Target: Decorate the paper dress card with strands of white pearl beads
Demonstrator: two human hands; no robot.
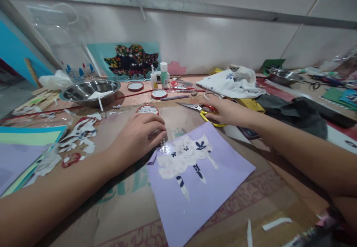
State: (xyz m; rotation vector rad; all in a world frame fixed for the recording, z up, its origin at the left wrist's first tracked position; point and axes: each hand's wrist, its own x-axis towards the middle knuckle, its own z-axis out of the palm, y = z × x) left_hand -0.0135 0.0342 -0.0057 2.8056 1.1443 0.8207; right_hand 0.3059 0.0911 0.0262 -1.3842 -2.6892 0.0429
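On the cardboard lies a purple sheet of paper (223, 187) bearing a cloud-shaped white fabric cutout (170, 165) with dark blue flowers and narrow fabric strips below it. My left hand (146, 130) is over the sheet's upper left corner, its fingers curled together at a clear strip of small shiny beads (163, 146). To the right, my right hand (219, 109) has its fingers closed around the yellow and red handles of a pair of scissors (192, 106). The blades point left, away from the palm. A small red-rimmed dish of white pieces (147, 109) sits just behind my left hand.
Fabric scraps (80, 135) and coloured sheets (33, 139) lie at left. Behind are a steel bowl (92, 91), a glue bottle (154, 78), a glue stick (164, 74) and two more red-rimmed dishes (158, 93). White patterned fabric (231, 81) and dark cloth (292, 117) lie at right.
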